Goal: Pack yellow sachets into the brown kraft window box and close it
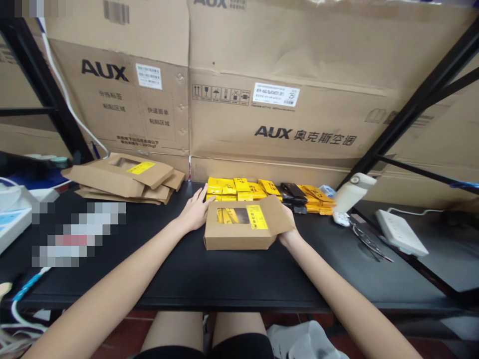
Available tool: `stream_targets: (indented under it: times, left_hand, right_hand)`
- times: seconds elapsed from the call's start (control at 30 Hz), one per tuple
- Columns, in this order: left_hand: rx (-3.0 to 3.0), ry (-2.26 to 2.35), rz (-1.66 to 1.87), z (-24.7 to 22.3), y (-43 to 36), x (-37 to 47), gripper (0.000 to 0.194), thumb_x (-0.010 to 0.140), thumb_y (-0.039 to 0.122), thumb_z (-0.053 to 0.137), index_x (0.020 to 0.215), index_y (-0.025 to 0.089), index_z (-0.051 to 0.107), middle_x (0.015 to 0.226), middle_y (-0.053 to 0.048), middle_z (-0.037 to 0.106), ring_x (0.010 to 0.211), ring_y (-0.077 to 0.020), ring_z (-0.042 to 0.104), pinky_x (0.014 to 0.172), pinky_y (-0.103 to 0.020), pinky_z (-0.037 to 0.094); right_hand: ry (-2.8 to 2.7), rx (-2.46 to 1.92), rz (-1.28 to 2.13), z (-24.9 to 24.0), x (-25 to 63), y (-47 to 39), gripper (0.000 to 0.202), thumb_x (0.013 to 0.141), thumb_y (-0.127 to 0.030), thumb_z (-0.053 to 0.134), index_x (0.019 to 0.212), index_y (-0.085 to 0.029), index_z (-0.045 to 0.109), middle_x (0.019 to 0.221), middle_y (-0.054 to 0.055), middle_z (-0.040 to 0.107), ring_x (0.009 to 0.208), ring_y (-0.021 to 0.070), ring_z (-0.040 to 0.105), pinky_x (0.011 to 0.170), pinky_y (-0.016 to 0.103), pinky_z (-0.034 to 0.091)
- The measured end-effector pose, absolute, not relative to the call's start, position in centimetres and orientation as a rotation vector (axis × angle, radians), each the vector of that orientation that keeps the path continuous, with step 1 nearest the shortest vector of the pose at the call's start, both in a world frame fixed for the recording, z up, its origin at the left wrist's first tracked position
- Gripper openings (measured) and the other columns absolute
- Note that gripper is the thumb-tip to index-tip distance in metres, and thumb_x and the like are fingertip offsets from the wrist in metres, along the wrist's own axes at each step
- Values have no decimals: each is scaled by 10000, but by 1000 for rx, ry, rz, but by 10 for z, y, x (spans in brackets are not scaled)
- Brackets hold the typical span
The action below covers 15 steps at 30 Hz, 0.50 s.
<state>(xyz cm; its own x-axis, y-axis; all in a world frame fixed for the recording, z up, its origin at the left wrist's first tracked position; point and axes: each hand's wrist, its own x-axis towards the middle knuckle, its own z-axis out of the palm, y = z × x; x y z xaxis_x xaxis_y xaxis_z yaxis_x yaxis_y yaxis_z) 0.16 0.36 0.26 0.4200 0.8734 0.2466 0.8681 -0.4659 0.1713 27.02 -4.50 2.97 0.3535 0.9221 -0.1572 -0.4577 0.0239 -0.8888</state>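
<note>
Pile of flattened brown cardboard boxes (108, 174) out to the left, behind and well apart from the small brown cardboard box with a see-through window (239, 238), which sits right in front of the person on the black tabletop (239, 279). Moving across, it's the left hand (194, 209) at the windowed box's rear left corner, fingers stretched out along the end of the packets, thumb close to the box's edge; can't tell whether it grips anything. Next up, glossy yellow packets with dark lettering (245, 187), lined up directly behind the windowed box, and more yellow showing through its window, just left of a yellow label (257, 217). Its right-end flap is open, and there's the right hand (288, 236), holding the box at that end, most of the fingers hidden by the flap. Behind the box and off to its right come black packets (294, 191), then stacked orange packets (318, 197). Farther right of it, a cream-white bottle (352, 192), and well beyond, a flat white plastic slab (402, 232).
</note>
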Motion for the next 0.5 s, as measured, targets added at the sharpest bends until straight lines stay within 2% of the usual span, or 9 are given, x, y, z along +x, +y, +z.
stream_targets:
  times: [0.3,0.5]
  left_hand:
    - [2643,1635,406,0,7,1,603,903,322,442,1482,188,335,1620,-117,34,1460,-370,147,1060,-527,360]
    - [2643,1657,445,-4,9,-1,617,913,336,412,1493,159,300,1617,-143,5,1457,-375,154,1036,-518,386]
  right_hand:
    - [-545,-1086,1142,31,268,-46,131,620,-293,633,597,-178,576,537,-40,604,507,102,528,528,222,400]
    - [-537,-1095,1144,33,267,-47,139,619,-290,634,583,-182,554,532,-48,593,504,98,519,525,221,393]
